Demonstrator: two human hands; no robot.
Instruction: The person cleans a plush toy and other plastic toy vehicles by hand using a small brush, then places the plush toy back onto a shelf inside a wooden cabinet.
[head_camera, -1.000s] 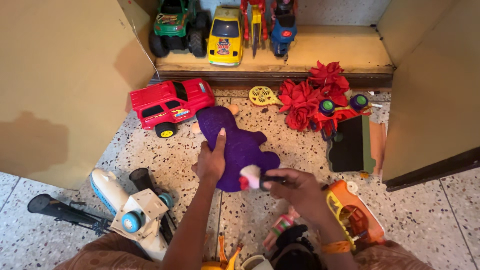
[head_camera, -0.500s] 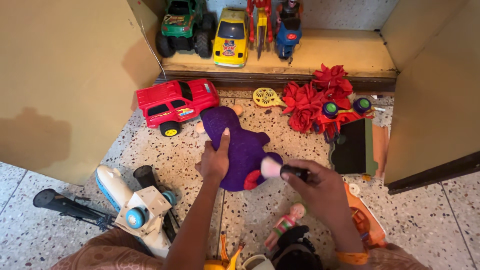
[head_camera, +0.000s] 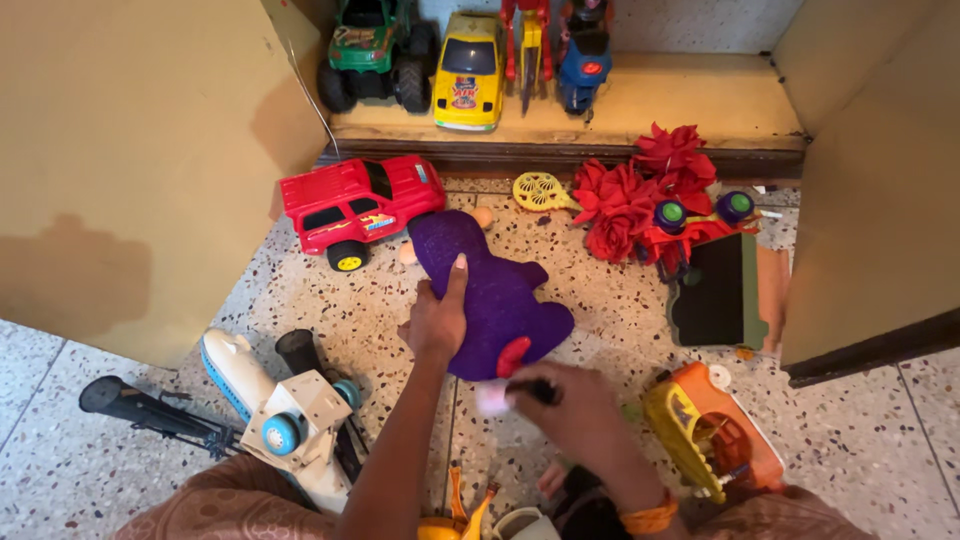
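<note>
The left hand (head_camera: 437, 322) presses flat on a purple soft toy (head_camera: 487, 290) that lies on the speckled floor (head_camera: 330, 300) in front of an open cupboard; its fingers are spread over the toy's left edge, thumb stretched up along the plush, pinning rather than clasping it. The right hand (head_camera: 575, 410) is curled around the dark handle of a small brush (head_camera: 510, 393), whose pale bristles, blurred in motion, sit just below the toy's lower end, beside a red patch on the plush. By the look of it, the step in hand is brushing the toy's surface while the other hand holds it steady; another stroke would call for firm pressure from the left hand so the plush does not slide on the smooth floor. Close to the toy's upper left stands a red toy truck (head_camera: 358, 205), and red fabric flowers (head_camera: 640, 185) lie to its upper right. A white toy plane (head_camera: 270, 415) rests near the lower left edge of the floor, an orange and yellow toy vehicle (head_camera: 712, 430) near the lower right. A green truck (head_camera: 375, 50) and a yellow car (head_camera: 470, 70) stand on the cupboard shelf.
</note>
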